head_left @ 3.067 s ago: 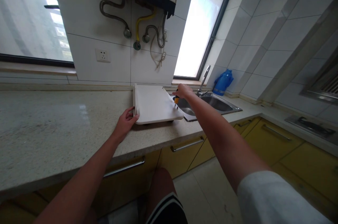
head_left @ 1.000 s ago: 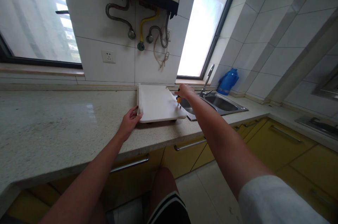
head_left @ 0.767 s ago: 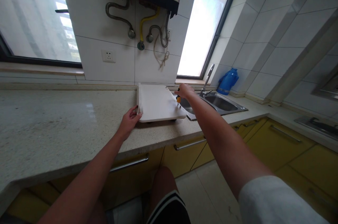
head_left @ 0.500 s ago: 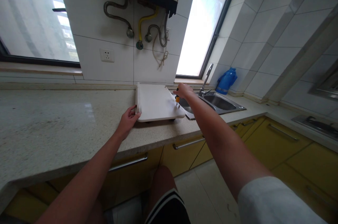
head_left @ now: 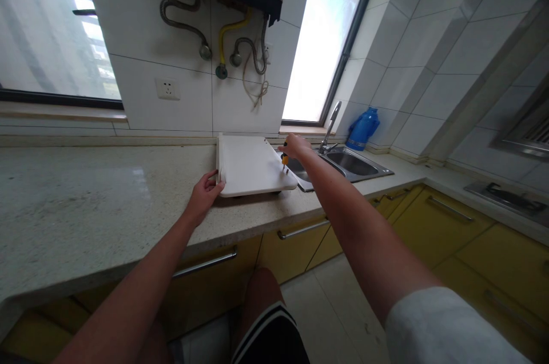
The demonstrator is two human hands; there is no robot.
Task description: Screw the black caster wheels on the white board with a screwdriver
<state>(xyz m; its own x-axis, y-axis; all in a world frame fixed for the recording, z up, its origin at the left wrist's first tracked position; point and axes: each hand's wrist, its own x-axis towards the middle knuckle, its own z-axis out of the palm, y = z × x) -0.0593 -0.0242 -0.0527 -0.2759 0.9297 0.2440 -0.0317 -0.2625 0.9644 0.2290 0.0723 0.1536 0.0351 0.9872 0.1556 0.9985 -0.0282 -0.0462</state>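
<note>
White rectangular plastic board (head_left: 251, 165) lies flat on speckled stone counter (head_left: 86, 204), just beside steel sink (head_left: 351, 163). My left hand (head_left: 202, 195) grips its near left corner. My right hand (head_left: 295, 146) holds small orange-handled screwdriver (head_left: 283, 160) upright, tip on board's right edge.

One white board (head_left: 251, 165), one screwdriver (head_left: 284, 159), one sink (head_left: 343, 163), one blue jug (head_left: 362, 128), two hands
</note>
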